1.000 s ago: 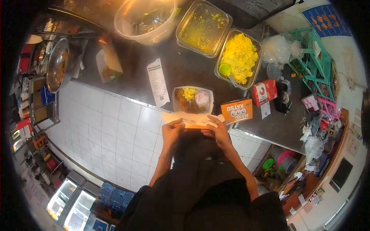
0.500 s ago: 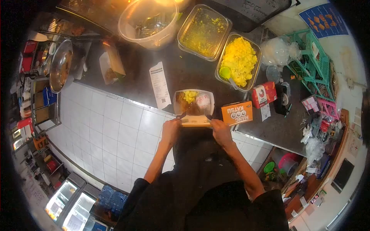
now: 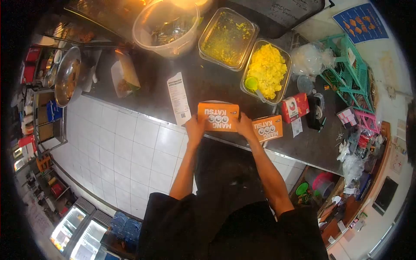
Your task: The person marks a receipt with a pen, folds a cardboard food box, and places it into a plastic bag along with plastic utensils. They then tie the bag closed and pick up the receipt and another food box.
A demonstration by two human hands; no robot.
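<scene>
An orange takeaway food box (image 3: 218,117) printed "MANG KATSU" lies at the counter's front edge, its lid down over the food. My left hand (image 3: 195,129) is closed on the box's left side. On the opposite side, my right hand (image 3: 245,126) grips the near right corner. A second orange box (image 3: 267,128) with the same print stands just right of my right hand. Above my left hand, a long printed receipt (image 3: 178,99) lies on the counter. The box's contents are hidden beneath the lid.
Behind the boxes are a container of yellow food (image 3: 268,65) with a green-ended utensil (image 3: 251,83), a nearly emptied container (image 3: 225,41) and a plastic tub (image 3: 167,32). A red box (image 3: 295,107) stands right. An open carton (image 3: 124,76) and metal bowl (image 3: 68,76) are left.
The box's lid has swung from open, where rice-like and yellow food showed, down over the contents. Both hands have moved slightly forward with it, to the box's sides.
</scene>
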